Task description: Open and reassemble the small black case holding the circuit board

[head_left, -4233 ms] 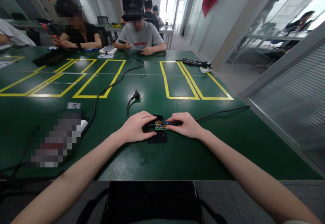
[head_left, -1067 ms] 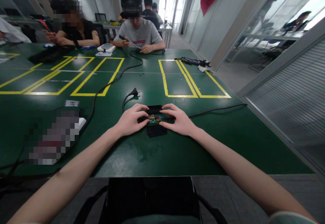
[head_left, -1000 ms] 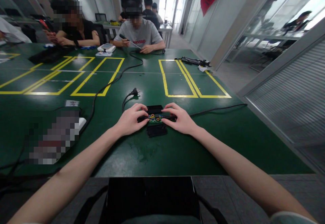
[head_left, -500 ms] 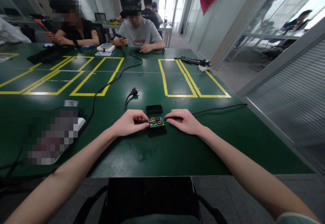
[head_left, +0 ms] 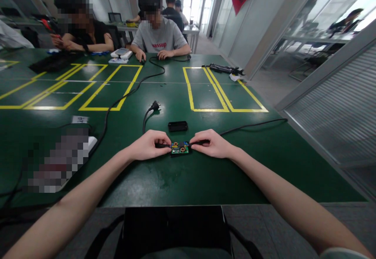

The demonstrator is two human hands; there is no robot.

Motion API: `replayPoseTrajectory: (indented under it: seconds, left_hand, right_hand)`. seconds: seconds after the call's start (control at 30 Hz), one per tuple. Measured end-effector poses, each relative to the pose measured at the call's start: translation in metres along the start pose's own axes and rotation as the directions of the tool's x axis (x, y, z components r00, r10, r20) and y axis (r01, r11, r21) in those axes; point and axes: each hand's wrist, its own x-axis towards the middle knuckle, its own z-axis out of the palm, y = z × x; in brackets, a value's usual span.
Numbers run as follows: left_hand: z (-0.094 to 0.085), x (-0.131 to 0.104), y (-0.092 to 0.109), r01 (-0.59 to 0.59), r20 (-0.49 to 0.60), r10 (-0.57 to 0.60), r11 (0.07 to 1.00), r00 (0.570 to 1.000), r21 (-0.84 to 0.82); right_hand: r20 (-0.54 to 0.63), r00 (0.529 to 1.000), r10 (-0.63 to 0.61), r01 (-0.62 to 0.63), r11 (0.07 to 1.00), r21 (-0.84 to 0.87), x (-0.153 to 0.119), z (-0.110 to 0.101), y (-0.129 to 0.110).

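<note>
A small green circuit board [head_left: 180,148] with copper coils lies over a black case half, whose dark edge shows below it. My left hand [head_left: 149,145] pinches the black cable end at the board's left side. On the right side, my right hand [head_left: 212,143] is closed on the other black cable end, near blue wires. Just beyond the board lies a second black case half [head_left: 178,126], hollow side up, touched by neither hand. A black plug [head_left: 154,106] with a bent cable rests past my left hand.
A pixelated device with a white edge [head_left: 92,143] lies left on the green table [head_left: 141,188], by a label [head_left: 80,119]. A long black cable [head_left: 110,108] crosses the table. Two people sit opposite; a black tool [head_left: 225,69] lies at the far right.
The board has moved down towards me and now sits over the lower case half, covering most of it. Both hands moved slightly with it. The person opposite in grey has lowered a hand to the table.
</note>
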Motion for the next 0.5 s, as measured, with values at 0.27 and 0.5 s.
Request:
replayPoseTrajectory:
  seconds: [0.27,0.5]
  left_hand:
    - [-0.0014,0.0014,-0.0032,-0.017,-0.042,0.023,0.993,0.999,0.119]
    - [-0.0040,0.0019,-0.0056,-0.063,-0.050,0.073,0.982,0.996,0.180]
  right_hand:
    - [-0.064,0.998,0.020,-0.027,0.994,-0.106,0.0004,0.0029,0.0045]
    - [-0.060,0.998,0.035,-0.042,0.991,-0.125,0.0010,0.0022,0.0047]
